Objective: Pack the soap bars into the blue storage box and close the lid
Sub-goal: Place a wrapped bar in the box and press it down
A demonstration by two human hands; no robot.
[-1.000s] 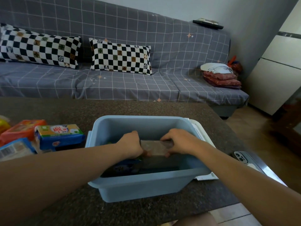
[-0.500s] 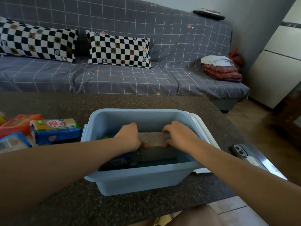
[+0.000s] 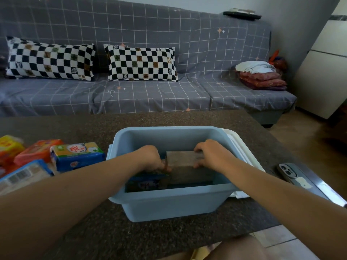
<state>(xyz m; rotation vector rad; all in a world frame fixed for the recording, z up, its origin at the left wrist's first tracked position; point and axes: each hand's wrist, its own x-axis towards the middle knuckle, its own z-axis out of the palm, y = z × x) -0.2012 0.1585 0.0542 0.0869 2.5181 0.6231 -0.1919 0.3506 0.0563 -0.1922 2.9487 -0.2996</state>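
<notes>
Both my hands reach into the open pale blue plastic storage box point(image 3: 172, 203) on the dark speckled stone table point(image 3: 169, 117). My left hand point(image 3: 150, 158) and my right hand point(image 3: 212, 154) are each closed around one end of a grey-brown rectangular soap bar point(image 3: 185, 158), held on its edge above the box floor. A blue wrapped soap bar point(image 3: 144, 184) lies at the near left of the box floor, partly hidden by my left forearm. The near wall of the box blocks my view of the rest of the floor.

The white plastic lid point(image 3: 242, 147) lies on the table, touching the right side of the box. Left of the box wait more wrapped bars: a blue and yellow one point(image 3: 77, 156) nearest, an orange one point(image 3: 37, 151) just behind it, a yellow one point(image 3: 9, 147) farther left, and a blue one with a barcode point(image 3: 24, 175) at the near left. A phone in a pale case point(image 3: 293, 175) lies near the right table edge. Beyond the table stands a grey grid-patterned sofa point(image 3: 169, 91) with two checkered cushions point(image 3: 140, 62).
</notes>
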